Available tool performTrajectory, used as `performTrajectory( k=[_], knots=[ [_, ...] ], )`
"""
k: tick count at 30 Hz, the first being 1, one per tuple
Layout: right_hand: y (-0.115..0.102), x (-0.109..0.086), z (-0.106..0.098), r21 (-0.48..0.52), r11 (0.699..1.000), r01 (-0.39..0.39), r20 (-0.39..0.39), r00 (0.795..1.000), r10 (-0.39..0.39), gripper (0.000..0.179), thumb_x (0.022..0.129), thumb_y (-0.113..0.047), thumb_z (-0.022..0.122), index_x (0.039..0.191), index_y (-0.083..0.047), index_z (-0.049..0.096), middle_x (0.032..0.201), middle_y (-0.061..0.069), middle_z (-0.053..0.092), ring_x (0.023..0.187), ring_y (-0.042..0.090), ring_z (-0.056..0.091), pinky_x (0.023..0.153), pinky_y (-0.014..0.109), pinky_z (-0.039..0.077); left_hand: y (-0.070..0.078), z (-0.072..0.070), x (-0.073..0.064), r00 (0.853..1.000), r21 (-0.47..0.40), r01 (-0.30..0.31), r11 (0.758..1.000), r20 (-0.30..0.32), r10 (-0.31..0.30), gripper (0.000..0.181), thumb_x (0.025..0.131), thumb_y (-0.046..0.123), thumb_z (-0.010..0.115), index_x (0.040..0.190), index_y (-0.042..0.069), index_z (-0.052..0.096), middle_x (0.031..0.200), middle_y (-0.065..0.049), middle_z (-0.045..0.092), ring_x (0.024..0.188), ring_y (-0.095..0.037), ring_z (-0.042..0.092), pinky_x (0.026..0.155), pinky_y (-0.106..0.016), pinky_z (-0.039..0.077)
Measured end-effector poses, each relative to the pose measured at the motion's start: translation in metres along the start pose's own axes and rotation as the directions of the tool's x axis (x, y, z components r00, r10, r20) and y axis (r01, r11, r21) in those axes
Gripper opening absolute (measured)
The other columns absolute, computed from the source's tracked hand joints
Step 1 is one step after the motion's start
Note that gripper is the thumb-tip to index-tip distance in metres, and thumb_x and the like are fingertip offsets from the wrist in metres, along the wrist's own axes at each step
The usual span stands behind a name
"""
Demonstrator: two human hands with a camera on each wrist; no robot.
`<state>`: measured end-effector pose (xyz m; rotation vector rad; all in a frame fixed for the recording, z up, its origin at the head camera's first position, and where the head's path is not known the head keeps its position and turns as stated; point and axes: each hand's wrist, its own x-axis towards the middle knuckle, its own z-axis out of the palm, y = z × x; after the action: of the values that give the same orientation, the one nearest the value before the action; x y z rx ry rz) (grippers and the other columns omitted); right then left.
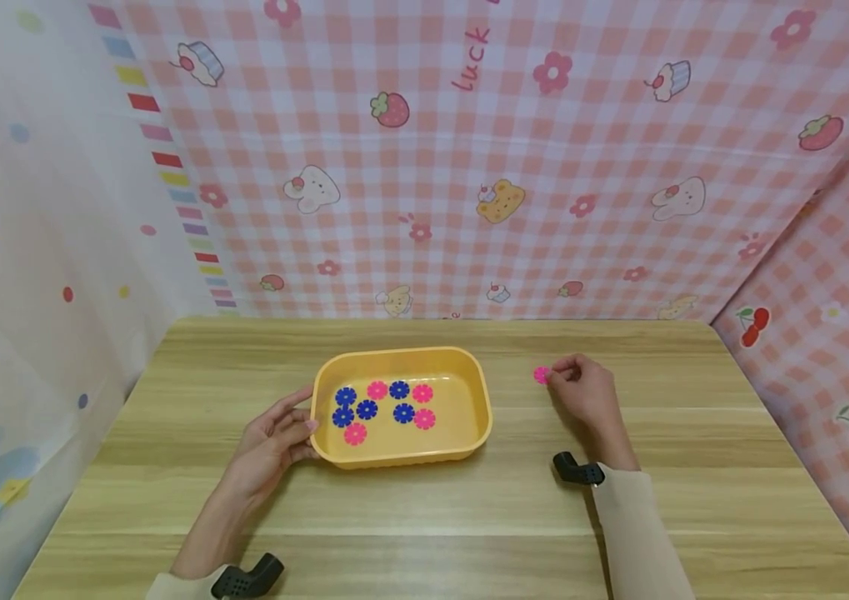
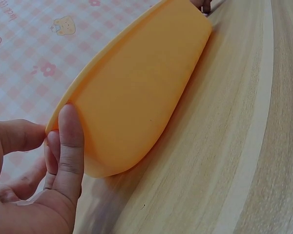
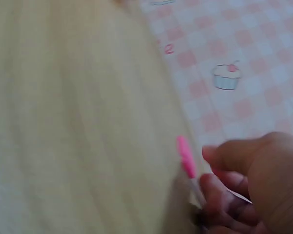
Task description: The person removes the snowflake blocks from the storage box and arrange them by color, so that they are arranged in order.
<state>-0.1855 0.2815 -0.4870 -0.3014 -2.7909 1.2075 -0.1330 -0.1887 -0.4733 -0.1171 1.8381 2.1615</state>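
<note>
A yellow plastic tray [image 1: 461, 429] rests on the table, with several blue notched plastic discs [image 1: 367, 409] and several pink ones [image 1: 355, 433] lying flat inside, mostly toward its left half. My left hand [image 1: 274, 442] grips the tray's left end; in the left wrist view its thumb and fingers [image 2: 71, 141] pinch the rim. To the right of the tray, my right hand [image 1: 585, 392] holds a pink notched disc [image 1: 541, 375] at its fingertips. In the right wrist view this pink disc [image 3: 186, 157] appears edge-on beside the fingers, low over the wood.
The wooden table [image 1: 409, 517] runs back to a pink checked cloth [image 1: 424, 167] hanging behind it. Another patterned cloth [image 1: 844, 367] hangs on the right and a pale one [image 1: 42, 250] on the left. A black wrist device [image 1: 577, 471] sits at the right cuff.
</note>
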Motion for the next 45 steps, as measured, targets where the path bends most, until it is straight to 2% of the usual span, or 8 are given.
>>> performTrajectory(
  k=[5,7,12,16,25,33,45],
  knots=[
    [-0.002,-0.004,-0.009,0.119,0.99,-0.08,0.101,0.993,0.068,0.031,0.102,-0.029,0.062,0.122,-0.006,0.063,0.11,0.014,0.063,0.094,0.026,0.059,0.075,0.028,0.053,-0.001,-0.001,-0.001,1.0,0.002,0.009,1.0,-0.002,-0.009,0.063,0.099,0.003,0.063,0.157,0.009,0.039,0.112,-0.007,0.061,0.084,-0.015,0.068,0.077,-0.03,0.065],
    [-0.003,-0.004,-0.013,0.127,0.99,-0.066,0.112,0.992,0.052,0.033,0.103,-0.029,0.06,0.126,-0.005,0.062,0.113,0.015,0.064,0.095,0.026,0.061,0.076,0.027,0.054,0.0,-0.001,-0.001,1.0,0.004,0.007,1.0,-0.001,-0.007,0.062,0.1,0.003,0.063,0.157,0.009,0.038,0.112,-0.006,0.062,0.084,-0.015,0.068,0.077,-0.03,0.065],
    [-0.006,-0.002,-0.02,0.101,0.993,0.056,0.094,0.993,-0.066,0.036,0.102,-0.025,0.061,0.129,-0.001,0.061,0.115,0.019,0.066,0.095,0.025,0.062,0.076,0.023,0.052,0.001,0.0,-0.001,1.0,0.006,-0.001,1.0,0.002,0.001,0.061,0.1,0.004,0.062,0.156,0.008,0.038,0.11,-0.003,0.062,0.084,-0.014,0.068,0.077,-0.029,0.065],
    [-0.01,-0.002,-0.022,0.103,0.988,0.113,0.093,0.988,-0.122,0.038,0.101,-0.022,0.062,0.131,0.001,0.061,0.116,0.021,0.067,0.095,0.027,0.063,0.073,0.023,0.053,0.003,0.001,-0.002,1.0,0.005,-0.009,1.0,0.014,0.009,0.062,0.1,0.004,0.062,0.157,0.006,0.037,0.108,-0.002,0.062,0.083,-0.014,0.068,0.077,-0.028,0.065],
    [-0.03,-0.004,-0.021,0.09,0.983,0.161,0.106,0.98,-0.17,0.046,0.099,-0.03,0.068,0.135,-0.002,0.059,0.116,0.016,0.068,0.098,0.03,0.065,0.073,0.028,0.056,0.002,0.0,-0.001,1.0,-0.007,-0.003,1.0,0.014,0.003,0.062,0.1,0.004,0.062,0.157,0.008,0.038,0.111,-0.004,0.062,0.084,-0.014,0.068,0.077,-0.028,0.065],
    [-0.049,-0.011,-0.013,0.125,0.976,0.176,0.129,0.973,-0.192,0.045,0.096,-0.031,0.073,0.133,-0.009,0.059,0.116,0.014,0.068,0.1,0.03,0.067,0.073,0.03,0.059,0.001,0.0,-0.001,1.0,0.0,0.001,1.0,0.01,-0.001,0.061,0.1,0.004,0.062,0.157,0.009,0.038,0.113,-0.007,0.061,0.084,-0.015,0.068,0.078,-0.029,0.065],
    [-0.077,-0.021,0.001,0.154,0.946,0.286,0.16,0.937,-0.31,0.048,0.094,-0.028,0.076,0.135,-0.009,0.059,0.118,0.014,0.068,0.096,0.024,0.067,0.078,0.029,0.056,0.002,0.0,-0.001,1.0,-0.005,0.002,1.0,0.009,-0.002,0.062,0.1,0.003,0.062,0.157,0.009,0.038,0.114,-0.007,0.061,0.084,-0.014,0.068,0.077,-0.029,0.064]
  ],
)
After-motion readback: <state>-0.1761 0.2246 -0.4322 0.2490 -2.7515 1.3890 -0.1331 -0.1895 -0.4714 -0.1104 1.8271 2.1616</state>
